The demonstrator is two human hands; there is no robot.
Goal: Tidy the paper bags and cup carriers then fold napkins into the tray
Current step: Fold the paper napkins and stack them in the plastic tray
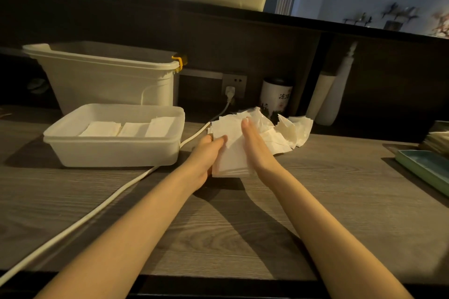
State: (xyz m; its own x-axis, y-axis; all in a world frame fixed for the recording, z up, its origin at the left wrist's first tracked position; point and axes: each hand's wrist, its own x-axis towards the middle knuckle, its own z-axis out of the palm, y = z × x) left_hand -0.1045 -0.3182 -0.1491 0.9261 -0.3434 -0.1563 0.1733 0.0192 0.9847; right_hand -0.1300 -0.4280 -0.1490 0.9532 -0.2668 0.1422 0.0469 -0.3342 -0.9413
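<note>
Near the middle of the frame, my left hand (209, 153) grips a napkin (230, 153), thumb curled over its left edge, while my right hand (255, 145) lies flat with straight fingers on its right side. It looks thin, soft and easy to tear, so I should hold it by the edges. Left of it, the tray (114, 150) holds three folded napkins (126, 128).

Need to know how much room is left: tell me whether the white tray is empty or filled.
Partly filled. The white tray holds three folded napkins side by side; bare floor shows behind them.
</note>
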